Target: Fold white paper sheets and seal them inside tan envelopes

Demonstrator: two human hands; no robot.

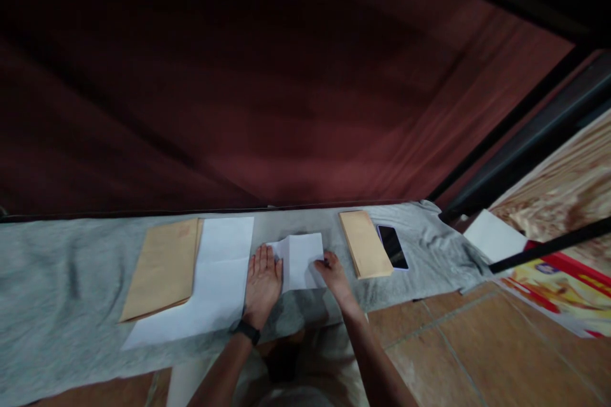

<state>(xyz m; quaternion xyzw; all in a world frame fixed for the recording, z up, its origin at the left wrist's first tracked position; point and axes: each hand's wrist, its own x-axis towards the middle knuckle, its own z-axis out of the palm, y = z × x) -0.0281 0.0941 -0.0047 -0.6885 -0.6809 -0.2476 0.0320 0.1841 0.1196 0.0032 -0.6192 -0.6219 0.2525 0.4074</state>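
A small white sheet of paper [305, 261] with a fold line near its left side lies in front of me on the grey cloth. My left hand [264, 276], wearing a black wristband [247, 331], rests flat with its fingers stretched out along the paper's left edge. At the opposite edge, my right hand [331, 272] has its thumb and fingers closed on the sheet. Left of my left hand are larger white sheets [222, 280], partly covered by big brown envelopes [165, 267]. A stack of smaller brown envelopes [366, 245] sits to the right of my right hand.
Beside the small envelopes lies a phone [393, 247] with a dark screen. The grey cloth [86, 273] covers a long narrow surface, backed by a dark red fabric [296, 108]. A dark bar [548, 247] and a red-and-yellow box [568, 286] are at the right, above tiled floor [458, 343].
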